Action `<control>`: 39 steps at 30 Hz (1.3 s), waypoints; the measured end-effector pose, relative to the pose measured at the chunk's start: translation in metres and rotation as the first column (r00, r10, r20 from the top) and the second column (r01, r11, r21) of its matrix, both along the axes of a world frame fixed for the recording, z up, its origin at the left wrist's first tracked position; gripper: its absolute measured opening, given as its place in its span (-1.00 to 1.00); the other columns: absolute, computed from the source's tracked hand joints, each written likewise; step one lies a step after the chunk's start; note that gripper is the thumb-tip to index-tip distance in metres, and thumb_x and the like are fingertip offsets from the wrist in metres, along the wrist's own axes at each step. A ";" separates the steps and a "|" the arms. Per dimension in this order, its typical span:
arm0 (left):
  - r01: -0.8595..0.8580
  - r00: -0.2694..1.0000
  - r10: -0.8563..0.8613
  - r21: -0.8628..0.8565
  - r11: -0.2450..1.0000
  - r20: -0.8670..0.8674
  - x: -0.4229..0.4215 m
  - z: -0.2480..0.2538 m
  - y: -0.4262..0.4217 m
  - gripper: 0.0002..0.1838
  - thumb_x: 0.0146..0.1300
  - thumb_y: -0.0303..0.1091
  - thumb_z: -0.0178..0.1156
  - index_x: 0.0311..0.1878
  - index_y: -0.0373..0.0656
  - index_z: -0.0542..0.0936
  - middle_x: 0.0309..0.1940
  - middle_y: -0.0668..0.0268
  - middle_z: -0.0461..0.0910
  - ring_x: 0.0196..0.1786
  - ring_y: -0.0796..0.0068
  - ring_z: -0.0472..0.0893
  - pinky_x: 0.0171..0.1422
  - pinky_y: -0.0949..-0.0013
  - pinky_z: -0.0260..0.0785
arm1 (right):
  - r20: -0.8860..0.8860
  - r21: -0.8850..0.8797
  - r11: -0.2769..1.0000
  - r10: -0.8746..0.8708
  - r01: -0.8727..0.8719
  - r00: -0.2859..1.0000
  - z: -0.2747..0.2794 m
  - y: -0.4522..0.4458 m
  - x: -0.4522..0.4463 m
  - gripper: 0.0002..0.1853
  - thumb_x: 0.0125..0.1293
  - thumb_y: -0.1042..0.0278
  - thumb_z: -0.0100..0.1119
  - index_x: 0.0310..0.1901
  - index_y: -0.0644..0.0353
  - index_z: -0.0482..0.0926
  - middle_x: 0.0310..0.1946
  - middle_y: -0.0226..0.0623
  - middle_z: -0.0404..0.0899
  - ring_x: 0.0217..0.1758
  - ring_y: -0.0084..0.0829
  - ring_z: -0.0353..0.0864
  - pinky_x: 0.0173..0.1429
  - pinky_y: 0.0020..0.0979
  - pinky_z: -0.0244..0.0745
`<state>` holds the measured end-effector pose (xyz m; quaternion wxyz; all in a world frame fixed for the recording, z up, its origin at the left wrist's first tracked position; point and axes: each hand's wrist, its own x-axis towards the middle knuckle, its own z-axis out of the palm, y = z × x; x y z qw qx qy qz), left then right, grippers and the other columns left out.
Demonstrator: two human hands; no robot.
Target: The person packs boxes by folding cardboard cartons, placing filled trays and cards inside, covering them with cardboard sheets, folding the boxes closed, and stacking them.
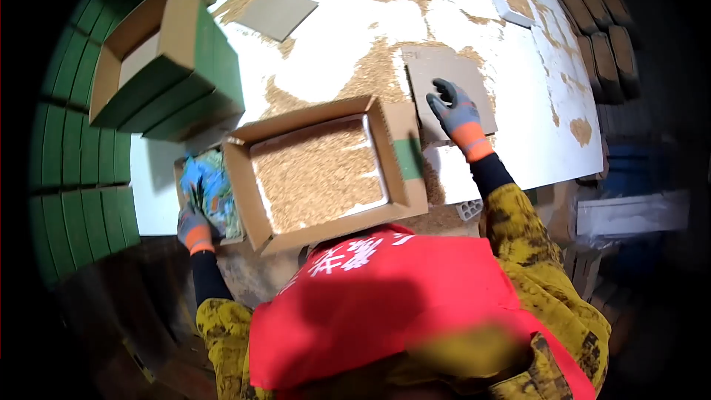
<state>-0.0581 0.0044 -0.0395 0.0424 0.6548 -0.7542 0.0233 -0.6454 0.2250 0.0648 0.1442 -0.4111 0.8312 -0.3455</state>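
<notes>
In front of my body an open cardboard box (386,141), with a green band on its side flap, holds a level layer of brown wood shavings (315,174) in a white lining. My right hand (453,111), in a grey and orange glove, is above a flat cardboard sheet (429,78); its fingers are curved and apart, with nothing between them. Left of the box, my left hand (193,228) is at the edge of a smaller tray filled with crumpled blue and green printed material (209,184). Its fingertips overlap that material, and their grip is unclear.
An open green carton (167,67) stands at the upper left, beside stacks of green boxes (59,141). Loose shavings cover parts of the white table (533,89). Another cardboard piece (278,13) lies further back. A white tray of shavings (511,0) sits at the far right.
</notes>
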 end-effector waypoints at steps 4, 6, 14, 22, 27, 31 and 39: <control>-0.153 0.988 0.149 0.121 0.981 0.042 -0.029 0.040 0.005 -0.69 0.17 -0.17 0.14 -0.11 -0.15 0.62 -0.18 0.07 0.63 -0.10 0.08 0.61 0.00 0.18 0.42 | -0.237 0.647 0.726 -0.103 0.236 0.966 -0.071 -0.021 -0.036 0.14 -0.01 -0.41 0.19 0.44 0.15 -0.08 0.44 0.04 -0.09 0.50 0.08 -0.13 0.41 0.15 -0.08; -0.197 0.976 0.207 0.122 0.973 -0.074 -0.026 0.043 0.004 -0.67 0.11 -0.16 0.21 -0.14 -0.18 0.62 -0.22 0.06 0.64 -0.12 0.08 0.61 -0.02 0.19 0.42 | -0.192 0.671 0.683 -0.216 0.289 0.957 -0.105 -0.029 -0.042 0.17 -0.02 -0.36 0.23 0.45 0.16 -0.14 0.46 0.04 -0.16 0.51 0.11 -0.20 0.43 0.15 -0.14; -0.254 0.890 0.249 0.036 0.966 -0.383 0.008 -0.002 -0.011 -0.55 0.16 -0.05 0.23 -0.14 -0.32 0.63 -0.28 0.00 0.66 -0.21 0.08 0.63 -0.07 0.22 0.41 | -0.329 0.573 0.819 0.219 0.010 0.918 -0.134 0.000 -0.074 -0.01 0.06 -0.22 0.18 0.39 0.28 0.06 0.40 0.17 -0.04 0.44 0.19 -0.04 0.42 0.12 -0.05; -0.274 0.436 0.316 0.210 0.938 -0.843 0.009 0.052 0.021 -0.71 0.07 -0.34 0.40 -0.26 -0.40 0.63 -0.49 0.42 0.58 -0.48 0.66 0.43 -0.38 0.52 0.29 | -0.539 0.287 0.958 0.151 0.012 0.829 -0.020 0.026 -0.094 -0.57 0.32 0.14 -0.05 0.23 -0.15 0.38 -0.15 -0.14 0.63 -0.25 -0.07 0.64 -0.10 -0.17 0.52; -0.005 0.359 -0.117 -0.127 0.992 -0.926 -0.102 0.188 0.061 -0.87 0.13 -0.41 0.31 -0.30 -0.26 0.63 -0.42 0.38 0.60 -0.40 0.59 0.49 -0.27 0.50 0.34 | -0.651 -0.194 0.969 -0.012 -0.152 0.759 0.073 0.034 -0.047 -0.69 0.26 0.34 0.10 0.05 0.04 0.55 -0.12 -0.23 0.62 -0.09 -0.21 0.60 0.01 -0.30 0.49; 0.721 0.656 -0.734 -0.141 0.678 -0.175 -0.189 0.200 0.105 -0.63 0.03 -0.39 0.26 -0.03 -0.14 0.57 0.00 0.19 0.54 0.11 0.14 0.46 0.27 0.12 0.22 | -0.766 -0.279 0.828 0.113 -0.486 0.633 0.140 0.002 0.052 -0.61 0.13 0.48 0.15 0.04 0.04 0.55 -0.17 -0.30 0.59 -0.17 -0.26 0.57 -0.07 -0.37 0.50; 0.235 0.301 -0.150 -0.080 0.969 -0.942 -0.132 0.122 0.083 -0.60 0.37 -0.45 -0.05 0.25 -0.29 0.38 0.19 0.12 0.42 0.24 0.36 0.38 0.35 0.37 0.18 | -0.476 0.372 0.404 0.856 -0.836 0.202 0.049 -0.028 0.197 -0.77 0.10 0.36 0.06 -0.17 0.05 0.53 -0.30 -0.31 0.46 -0.24 -0.27 0.52 -0.25 -0.29 0.47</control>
